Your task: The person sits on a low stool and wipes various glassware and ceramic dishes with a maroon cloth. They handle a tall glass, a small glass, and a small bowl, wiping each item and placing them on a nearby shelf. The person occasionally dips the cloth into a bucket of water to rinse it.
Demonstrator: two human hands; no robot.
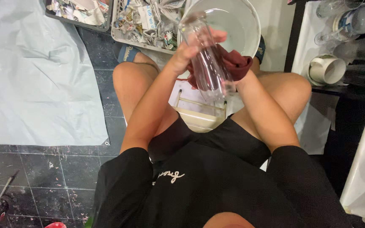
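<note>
My left hand grips a tall clear glass around its upper part and holds it tilted above my knees. My right hand is mostly hidden under a dark red cloth, which it presses against the side of the glass. I sit on a low pale wooden stool, with my legs apart, in black shorts and a black shirt.
A white basin stands on the floor just beyond the glass. Trays of crumpled paper lie behind it. A pale tarp covers the floor on the left. On the right stand glasses and white cups on a dark shelf.
</note>
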